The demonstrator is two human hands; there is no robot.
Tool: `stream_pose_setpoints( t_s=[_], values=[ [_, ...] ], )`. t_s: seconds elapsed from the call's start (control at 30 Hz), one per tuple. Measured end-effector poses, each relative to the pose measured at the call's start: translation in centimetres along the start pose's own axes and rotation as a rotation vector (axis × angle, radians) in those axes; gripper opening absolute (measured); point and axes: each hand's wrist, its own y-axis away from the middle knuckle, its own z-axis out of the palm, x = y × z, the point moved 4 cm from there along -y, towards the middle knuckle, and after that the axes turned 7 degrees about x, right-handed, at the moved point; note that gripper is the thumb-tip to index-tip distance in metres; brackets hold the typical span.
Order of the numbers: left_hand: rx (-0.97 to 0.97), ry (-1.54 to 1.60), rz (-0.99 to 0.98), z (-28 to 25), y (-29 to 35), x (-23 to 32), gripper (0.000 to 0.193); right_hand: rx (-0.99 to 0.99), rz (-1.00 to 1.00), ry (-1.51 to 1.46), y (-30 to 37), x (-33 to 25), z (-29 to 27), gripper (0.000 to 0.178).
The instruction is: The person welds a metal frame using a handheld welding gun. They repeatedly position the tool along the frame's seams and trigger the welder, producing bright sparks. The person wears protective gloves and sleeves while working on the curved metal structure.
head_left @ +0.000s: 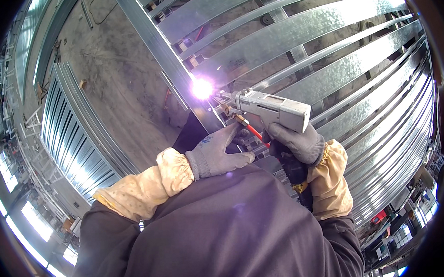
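Note:
My right hand (296, 142), in a grey knit glove, is wrapped round the black grip of a silver handheld welding gun (272, 106). The gun's nozzle points left, and a bright white-violet glare (202, 88) at its tip hides the spot on the long galvanized steel beam (171, 54). A red hose (255, 132) with a brass fitting runs along the gun's underside. Just below the nozzle is my gloved left hand (217, 151), its thumb spread away from the fingers. The fingertips lie close to the hose fitting; whether they touch it or the beam, I cannot tell.
Parallel galvanized slats (297, 36) join the beam and stretch away to the right, with gaps between them. A stack of ribbed metal panels (78, 130) stands at the left on the dusty concrete floor (115, 69). A red object (378, 217) sits at the lower right.

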Motion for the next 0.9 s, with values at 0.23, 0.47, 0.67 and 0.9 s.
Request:
stream_pose_setpoints(
  t_s=[0.23, 0.47, 0.67, 0.9],
  values=[
    [0.005, 0.018, -0.047, 0.02, 0.18, 0.34, 0.075, -0.015, 0.028, -0.016, 0.25, -0.30, -0.07, 0.043],
    [-0.011, 0.007, -0.041, -0.09, 0.12, 0.40, 0.075, 0.003, 0.021, -0.035, 0.34, -0.18, -0.02, 0.042],
    [-0.010, -0.014, -0.034, -0.13, 0.07, 0.36, 0.075, -0.015, 0.035, -0.010, 0.26, -0.15, -0.07, 0.041],
    [-0.045, -0.045, -0.073, -0.19, -0.02, 0.34, 0.080, 0.005, 0.020, 0.000, 0.16, 0.42, -0.15, 0.041]
  ],
)
